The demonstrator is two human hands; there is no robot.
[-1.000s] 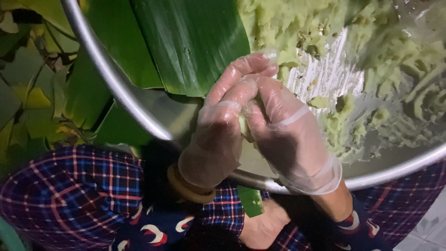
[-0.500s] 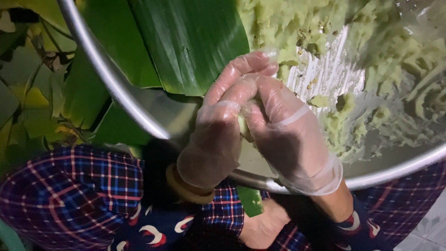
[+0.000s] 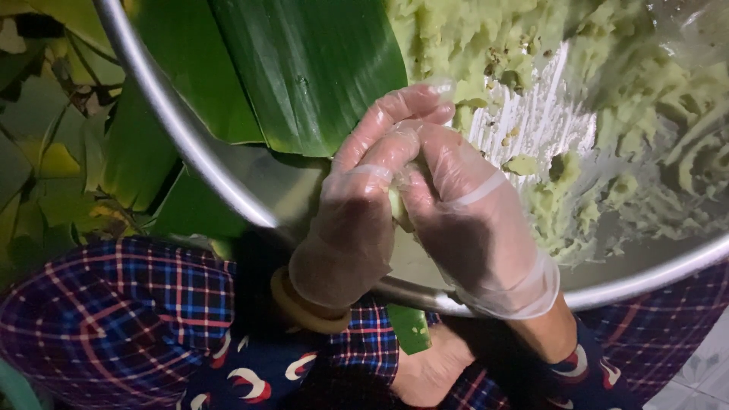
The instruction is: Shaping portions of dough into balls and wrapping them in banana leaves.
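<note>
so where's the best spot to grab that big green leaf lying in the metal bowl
Probably the banana leaf is best gripped at its lower edge, near the bowl rim, coming from the person's side just left of the left hand. That edge lies free over the bowl wall and is clear of the green paste, while the far end runs out of view.

The single head camera looked steeply down from close above at the gloved hands over a metal bowl (image 3: 190, 152), with the far edges perhaps cropped from sight.
</note>
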